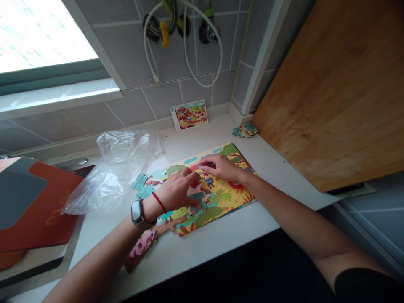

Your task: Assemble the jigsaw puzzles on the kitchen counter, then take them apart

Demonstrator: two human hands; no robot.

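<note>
A colourful jigsaw puzzle [221, 200] lies on the white counter, its yellow part showing a crocodile, bushes and a small figure. My left hand [179, 189] is over its left half, with the thumb held apart from the curved fingers and nothing plainly gripped. Near the upper edge, my right hand [222, 167] bends its fingers and thumb together in a pinch; what lies between the tips is too small to make out. Joined and loose teal pieces [143, 185] show left of my left hand. A pink section [143, 244] lies below that wrist.
A farm picture card [190, 115] leans against the tiled wall. Puzzle pieces are piled [245, 130] in the back right corner, beside a wooden board [334, 97]. Clear plastic bags [116, 168] and an orange and grey box [38, 202] are at left. A white cable [221, 50] hangs above.
</note>
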